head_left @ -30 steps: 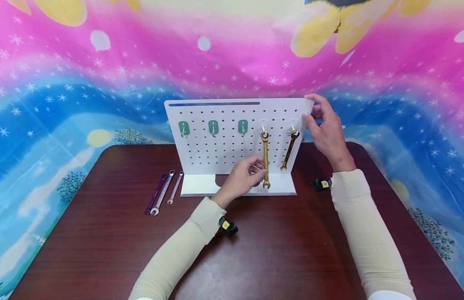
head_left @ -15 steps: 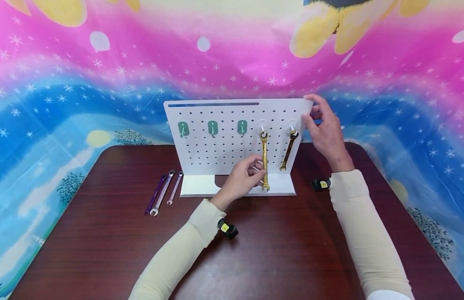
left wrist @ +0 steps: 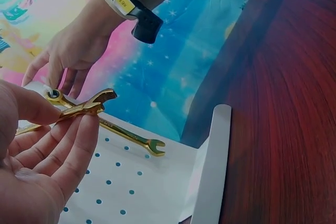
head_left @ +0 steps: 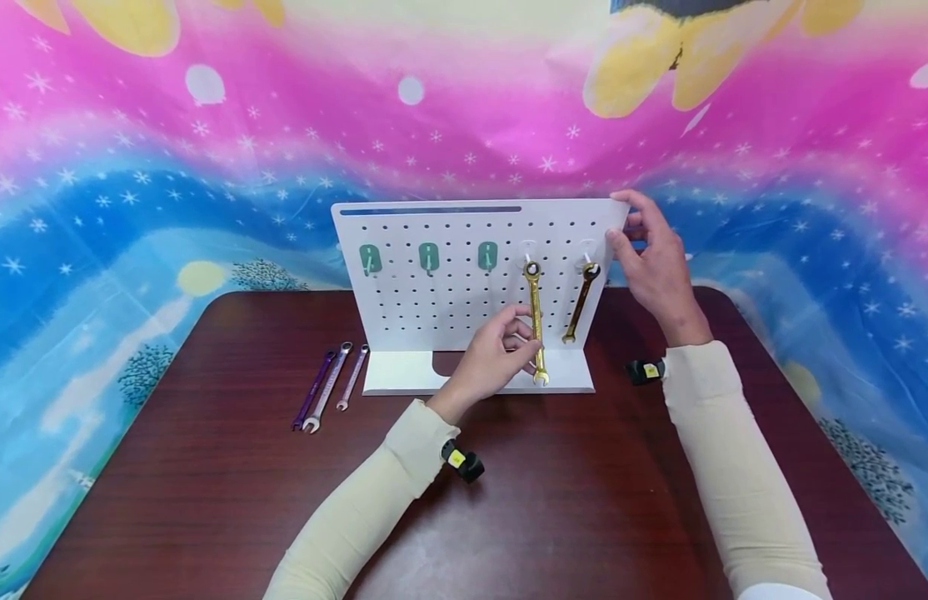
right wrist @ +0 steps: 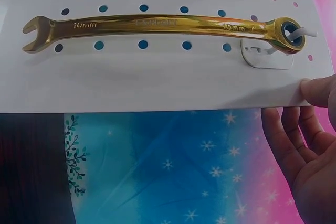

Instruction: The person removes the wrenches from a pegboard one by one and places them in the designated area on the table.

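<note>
My left hand (head_left: 501, 354) pinches a gold combination wrench (head_left: 536, 317) between thumb and fingers, close to its open end. The ring end of that wrench is up at a white hook on the white pegboard (head_left: 464, 225), and its lower end tilts out from the board. To the right, a second gold wrench (head_left: 581, 302) hangs by its ring from another white hook; the right wrist view shows this hook (right wrist: 304, 32) passing through the ring. My right hand (head_left: 659, 271) grips the board's upper right edge, thumb in front and fingers behind.
Three green hooks, the leftmost one (head_left: 370, 258) among them, carry nothing. Left of the board's base (head_left: 399, 368), a purple wrench (head_left: 314, 390), a silver wrench (head_left: 329, 387) and a smaller silver one (head_left: 351, 379) lie on the dark wooden table (head_left: 554, 500). A printed cloth hangs behind.
The lower end of the pinched gold wrench has swung slightly outward and to the right with my left hand. My right hand keeps its grip on the board.
</note>
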